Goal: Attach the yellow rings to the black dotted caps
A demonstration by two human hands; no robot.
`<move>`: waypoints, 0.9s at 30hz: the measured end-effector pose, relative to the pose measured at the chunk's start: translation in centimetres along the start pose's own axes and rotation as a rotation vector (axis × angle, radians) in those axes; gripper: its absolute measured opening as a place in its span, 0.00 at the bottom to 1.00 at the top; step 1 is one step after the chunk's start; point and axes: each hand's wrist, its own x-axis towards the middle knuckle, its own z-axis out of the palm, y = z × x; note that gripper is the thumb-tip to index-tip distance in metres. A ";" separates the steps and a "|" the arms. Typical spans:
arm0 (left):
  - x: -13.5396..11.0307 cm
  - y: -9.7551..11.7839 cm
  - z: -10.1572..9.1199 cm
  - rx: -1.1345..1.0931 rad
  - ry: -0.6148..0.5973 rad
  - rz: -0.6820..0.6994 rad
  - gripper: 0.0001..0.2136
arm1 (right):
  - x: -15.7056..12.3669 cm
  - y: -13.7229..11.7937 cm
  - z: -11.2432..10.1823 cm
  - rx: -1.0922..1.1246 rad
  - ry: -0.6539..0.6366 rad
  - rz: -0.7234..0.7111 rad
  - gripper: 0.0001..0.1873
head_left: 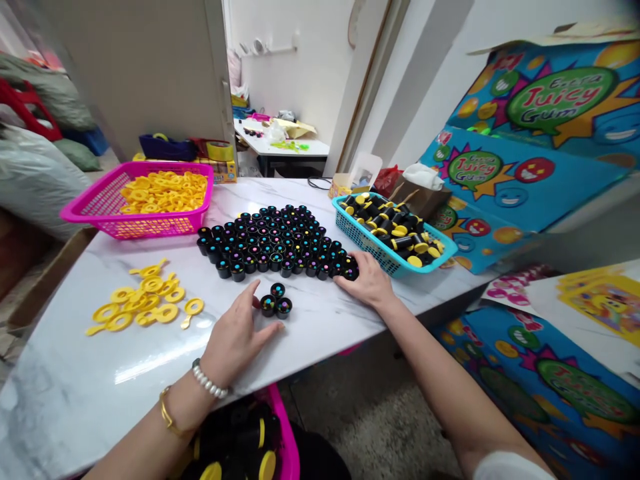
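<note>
My left hand (239, 333) rests on the white marble table (100, 373), fingers spread, its fingertips touching three small black pots (276, 301) that stand apart from the rest. A large cluster of black pots (277, 241) with coloured beads inside stands upright in the middle of the table. At the cluster's right front edge lies my right hand (367, 280), fingers curled against the nearest pots. Whether it grips one is hidden.
A pink basket (107, 200) of yellow rings sits at the back left, with loose yellow rings (145, 301) in front of it. A blue basket (350, 223) of black-and-yellow tubes stands right of the pots. Printed gum cartons (530, 153) fill the right side. Another pink basket (285, 433) sits below the table edge.
</note>
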 end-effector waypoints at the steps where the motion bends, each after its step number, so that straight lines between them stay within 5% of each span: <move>1: 0.0 0.0 0.0 -0.008 0.000 -0.002 0.36 | 0.0 0.0 -0.1 -0.026 -0.004 0.017 0.29; 19: 0.1 -0.4 0.2 0.004 0.016 0.034 0.30 | 0.1 1.4 2.1 -0.002 0.123 0.065 0.16; 27: 0.1 -0.1 0.2 0.005 0.038 0.050 0.29 | -2.6 0.8 0.4 0.071 0.131 0.026 0.15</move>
